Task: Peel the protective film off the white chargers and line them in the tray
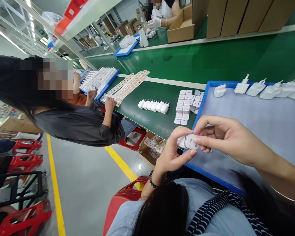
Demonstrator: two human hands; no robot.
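Note:
Between my two hands is a white plug charger (pixel 188 142), held over the near left corner of a blue-rimmed tray (pixel 206 173). The fingers and thumb of my left hand (pixel 173 152) wrap round its body. My right hand (pixel 226 137) pinches the end face of the charger between thumb and fingers; whether that face is a separate piece I cannot tell. Stacked white face caps (pixel 183 106) lie on the table just left of the tray. Along the tray's far side stand several white chargers (pixel 255 88) with their prongs up. Part of another small white piece shows under my right fingers.
A row of white chargers (pixel 153 106) stands on the green table (pixel 159 123). At the left a co-worker (pixel 81 121) handles a charger beside sticker sheets (pixel 129 87) and a full tray (pixel 100 78). Cardboard boxes (pixel 236 19) line the back. Below the table edge sits an open carton (pixel 148 154).

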